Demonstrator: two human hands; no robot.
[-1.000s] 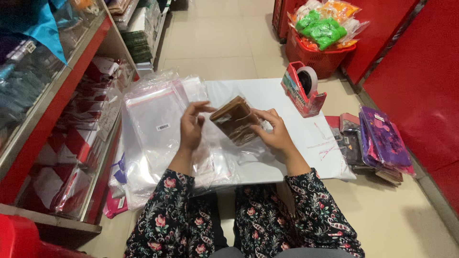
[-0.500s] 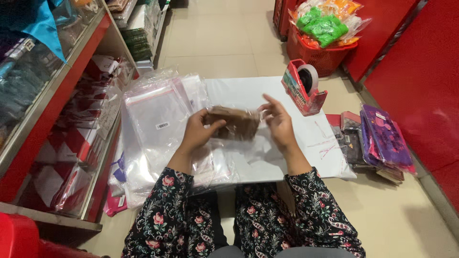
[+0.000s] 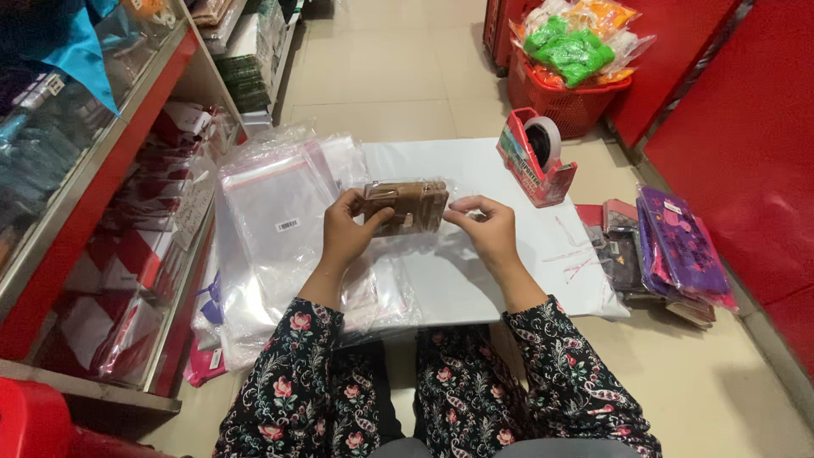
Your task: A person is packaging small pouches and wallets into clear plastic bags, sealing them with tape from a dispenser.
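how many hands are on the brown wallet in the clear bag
2. The left hand grips the left end of the brown wallet in its clear bag, and the right hand pinches the bag at the right end. No other hands are in view.

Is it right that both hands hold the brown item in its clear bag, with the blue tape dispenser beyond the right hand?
Not quite: the head view shows the tape dispenser is red, not blue. Both the left hand and right hand do hold the bagged brown item.

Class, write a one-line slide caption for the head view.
Both hands, left hand and right hand, hold a brown item in a clear bag above a white board.
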